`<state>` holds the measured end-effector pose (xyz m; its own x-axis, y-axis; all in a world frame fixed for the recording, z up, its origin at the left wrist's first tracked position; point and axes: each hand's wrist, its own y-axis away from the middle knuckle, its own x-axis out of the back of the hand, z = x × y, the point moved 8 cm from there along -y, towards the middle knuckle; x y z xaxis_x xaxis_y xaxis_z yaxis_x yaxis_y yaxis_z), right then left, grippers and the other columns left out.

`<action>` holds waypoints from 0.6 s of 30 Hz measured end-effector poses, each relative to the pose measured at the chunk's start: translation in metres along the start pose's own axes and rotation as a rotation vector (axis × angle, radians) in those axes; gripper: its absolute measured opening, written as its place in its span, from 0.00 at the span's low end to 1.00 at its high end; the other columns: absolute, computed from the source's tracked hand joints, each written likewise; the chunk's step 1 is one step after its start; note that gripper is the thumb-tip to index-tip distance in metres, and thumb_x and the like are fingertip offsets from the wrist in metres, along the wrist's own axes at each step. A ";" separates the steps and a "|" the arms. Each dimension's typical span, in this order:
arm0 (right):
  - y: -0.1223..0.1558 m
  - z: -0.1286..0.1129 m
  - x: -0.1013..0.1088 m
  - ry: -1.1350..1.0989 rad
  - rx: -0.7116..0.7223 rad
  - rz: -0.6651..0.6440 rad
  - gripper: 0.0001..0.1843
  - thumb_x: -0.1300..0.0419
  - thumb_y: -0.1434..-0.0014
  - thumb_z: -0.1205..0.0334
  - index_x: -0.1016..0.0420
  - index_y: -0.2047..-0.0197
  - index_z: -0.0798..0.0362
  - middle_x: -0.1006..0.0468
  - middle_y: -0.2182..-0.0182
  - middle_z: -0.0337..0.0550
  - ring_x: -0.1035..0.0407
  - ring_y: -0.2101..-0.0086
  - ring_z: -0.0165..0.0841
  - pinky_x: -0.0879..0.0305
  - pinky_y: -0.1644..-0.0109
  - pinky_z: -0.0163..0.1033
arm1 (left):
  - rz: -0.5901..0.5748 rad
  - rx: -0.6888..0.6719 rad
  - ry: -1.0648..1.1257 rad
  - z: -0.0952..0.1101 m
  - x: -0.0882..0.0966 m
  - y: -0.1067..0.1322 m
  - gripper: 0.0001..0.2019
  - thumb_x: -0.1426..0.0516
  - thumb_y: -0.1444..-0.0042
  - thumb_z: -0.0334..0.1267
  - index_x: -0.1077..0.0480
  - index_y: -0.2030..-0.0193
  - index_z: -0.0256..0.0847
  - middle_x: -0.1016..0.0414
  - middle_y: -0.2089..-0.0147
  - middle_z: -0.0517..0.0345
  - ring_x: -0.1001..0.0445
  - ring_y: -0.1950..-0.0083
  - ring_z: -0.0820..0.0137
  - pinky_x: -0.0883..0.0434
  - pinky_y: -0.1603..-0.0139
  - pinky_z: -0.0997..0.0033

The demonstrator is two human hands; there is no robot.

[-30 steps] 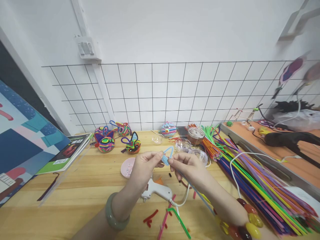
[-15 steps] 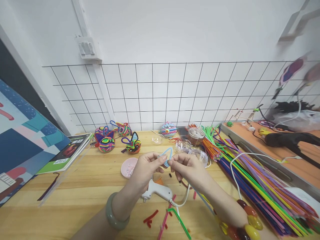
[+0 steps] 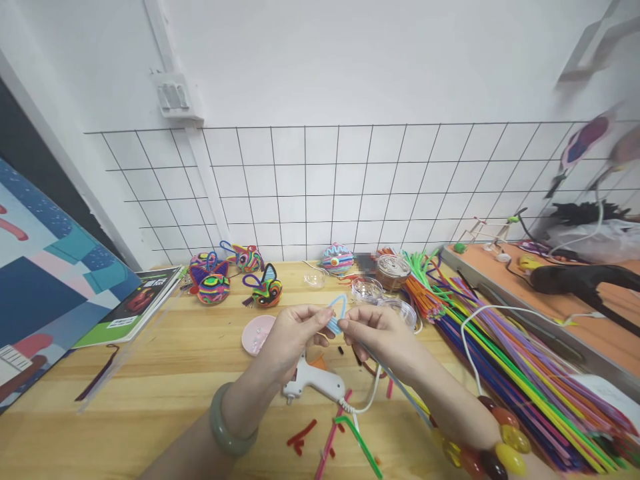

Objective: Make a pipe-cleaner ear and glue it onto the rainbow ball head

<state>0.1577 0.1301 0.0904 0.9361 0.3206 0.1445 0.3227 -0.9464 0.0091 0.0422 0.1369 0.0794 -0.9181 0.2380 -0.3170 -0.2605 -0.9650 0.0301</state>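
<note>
A light blue pipe cleaner (image 3: 336, 324), bent into a pointed loop with rows packed side by side at its base, is held between both hands. My left hand (image 3: 303, 328) pinches the piece from the left, fingers closed. From the right, my right hand (image 3: 377, 330) pinches it between thumb and forefinger. A long blue tail runs down from the right hand beneath the forearm. Below the hands lies a white glue gun (image 3: 317, 382) with its cord. A pink dish (image 3: 255, 333) of small beads is partly behind the left hand.
Red, pink and green pipe cleaner pieces (image 3: 357, 440) lie in front. Bundled pipe cleaners (image 3: 525, 373) fill the right side. Colourful wrapped figures (image 3: 267, 287) and clear round containers (image 3: 367, 291) stand at the back. A magazine (image 3: 135, 303) lies left.
The right hand has shifted slightly, and more of the packed blue rows shows between the fingers. The blue tail under the right hand is more visible.
</note>
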 end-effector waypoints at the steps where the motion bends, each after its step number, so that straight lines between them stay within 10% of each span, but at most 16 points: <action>1: 0.000 0.000 0.001 -0.008 -0.003 0.011 0.16 0.41 0.48 0.54 0.33 0.80 0.55 0.36 0.90 0.31 0.47 0.89 0.20 0.54 0.84 0.28 | -0.023 0.002 0.016 0.000 -0.002 0.001 0.13 0.38 0.53 0.44 0.25 0.72 0.33 0.27 0.72 0.54 0.31 0.72 0.75 0.34 0.72 0.76; 18: -0.001 0.000 -0.001 -0.061 0.030 0.028 0.18 0.36 0.53 0.49 0.33 0.79 0.55 0.32 0.84 0.33 0.43 0.88 0.21 0.49 0.83 0.29 | 0.016 -0.007 0.013 0.000 -0.002 0.001 0.10 0.36 0.57 0.40 0.24 0.76 0.34 0.30 0.78 0.57 0.36 0.75 0.77 0.38 0.76 0.78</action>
<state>0.1565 0.1309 0.0905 0.9513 0.2965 0.0838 0.2994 -0.9538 -0.0235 0.0433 0.1351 0.0799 -0.9180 0.2215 -0.3288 -0.2441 -0.9693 0.0285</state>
